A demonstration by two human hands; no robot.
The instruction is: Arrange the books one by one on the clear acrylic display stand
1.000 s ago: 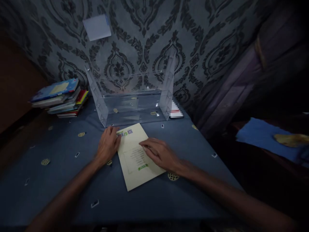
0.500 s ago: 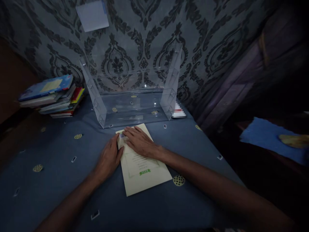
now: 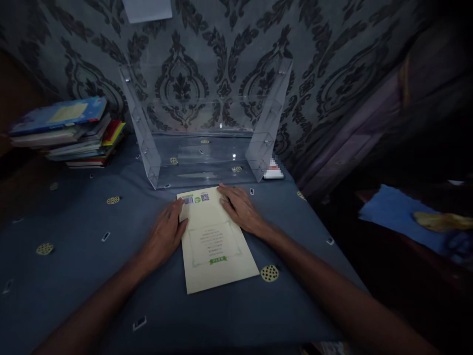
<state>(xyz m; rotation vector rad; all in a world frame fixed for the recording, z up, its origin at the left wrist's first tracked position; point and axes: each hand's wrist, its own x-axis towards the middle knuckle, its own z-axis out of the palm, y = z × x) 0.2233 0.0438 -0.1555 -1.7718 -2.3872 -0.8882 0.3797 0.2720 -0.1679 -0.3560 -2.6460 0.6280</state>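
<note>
Hidden, cropped and unreadable parts
The booklet's [image 3: 216, 241] print is too small to read; the wall note [image 3: 148, 9] is cut by the top edge; a pixelated patch [image 3: 274, 170] hides something beside the clear stand [image 3: 205, 123].

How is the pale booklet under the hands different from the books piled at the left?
The pale booklet lies single and flat on the blue tablecloth, between the left hand and right hand. The stacked books are many, colourful and untouched. Both rest on that cloth.

Your left hand [image 3: 166, 231] lies flat on the left edge of the pale booklet [image 3: 216, 241] — your right hand [image 3: 240, 209] rests on its top right corner. The booklet lies on the blue tablecloth [image 3: 74, 276], just before a clear plastic stand [image 3: 207, 123] — a stack of books [image 3: 70, 133] sits far left.
</note>
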